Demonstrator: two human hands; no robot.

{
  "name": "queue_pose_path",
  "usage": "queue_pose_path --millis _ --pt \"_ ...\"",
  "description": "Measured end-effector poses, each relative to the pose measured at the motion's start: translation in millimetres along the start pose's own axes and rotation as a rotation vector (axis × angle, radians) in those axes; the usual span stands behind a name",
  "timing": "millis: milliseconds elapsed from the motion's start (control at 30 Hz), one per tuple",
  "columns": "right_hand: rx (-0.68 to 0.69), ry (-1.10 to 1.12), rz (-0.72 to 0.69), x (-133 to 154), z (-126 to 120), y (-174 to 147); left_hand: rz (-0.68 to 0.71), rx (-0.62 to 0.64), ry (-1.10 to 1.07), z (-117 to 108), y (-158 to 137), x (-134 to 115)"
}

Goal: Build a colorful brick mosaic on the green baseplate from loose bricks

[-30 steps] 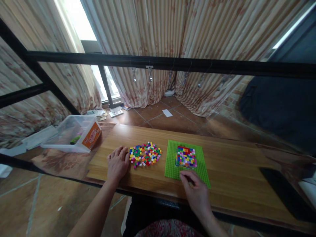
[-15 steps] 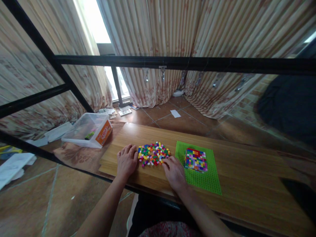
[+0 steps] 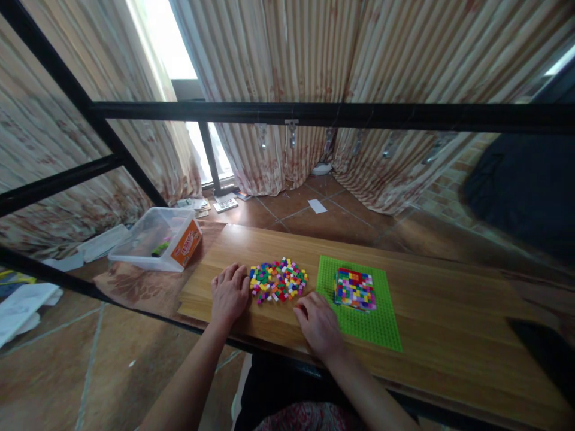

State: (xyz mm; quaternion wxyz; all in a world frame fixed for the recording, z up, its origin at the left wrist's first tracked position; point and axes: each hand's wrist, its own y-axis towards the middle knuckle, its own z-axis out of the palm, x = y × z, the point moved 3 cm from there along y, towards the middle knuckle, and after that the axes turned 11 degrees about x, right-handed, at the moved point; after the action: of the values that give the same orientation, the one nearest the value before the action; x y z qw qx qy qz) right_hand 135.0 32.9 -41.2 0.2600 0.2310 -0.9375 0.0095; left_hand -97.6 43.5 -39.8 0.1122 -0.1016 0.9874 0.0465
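Observation:
A loose pile of small coloured toy bricks lies on the wooden tabletop. My left hand rests palm down at the pile's left edge, fingers stretched out. Just right of the pile, low over the wood, is my right hand, its fingers curled in with thumb and index together. Anything pinched there is too small or hidden to make out. Beside that hand is a green studded baseplate, bearing a many-coloured block built of bricks.
A clear plastic box with an orange label and a few green pieces stands left of the tabletop. A black metal bar crosses in front of the curtains. Papers lie on the tiled floor. A dark flat object is at right.
My right hand has drawn back from the pile's right edge toward me, its fingers curling in closer. My left hand stays in place. The view has shifted slightly.

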Motion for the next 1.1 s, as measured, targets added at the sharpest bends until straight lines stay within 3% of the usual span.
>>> queue_pose_path --millis 133,300,500,700,867,1100 --pt "0.003 -0.001 -0.012 1 4 -1 -0.005 -0.001 0.011 0 1 1" --pt "-0.016 0.168 0.007 -5 -6 -21 0.01 -0.008 0.048 0 2 1" --pt "-0.203 0.277 0.118 -36 -47 -51 0.033 -0.01 0.075 1 4 2" --pt "-0.39 0.244 0.167 -73 -77 -57 0.016 -0.006 0.073 0 5 1" --pt "-0.467 0.218 0.205 -89 -74 -54 0.025 -0.001 0.081 0 5 1" --pt "-0.517 0.343 0.253 -93 -69 -53 0.02 0.008 0.084 0 6 1"
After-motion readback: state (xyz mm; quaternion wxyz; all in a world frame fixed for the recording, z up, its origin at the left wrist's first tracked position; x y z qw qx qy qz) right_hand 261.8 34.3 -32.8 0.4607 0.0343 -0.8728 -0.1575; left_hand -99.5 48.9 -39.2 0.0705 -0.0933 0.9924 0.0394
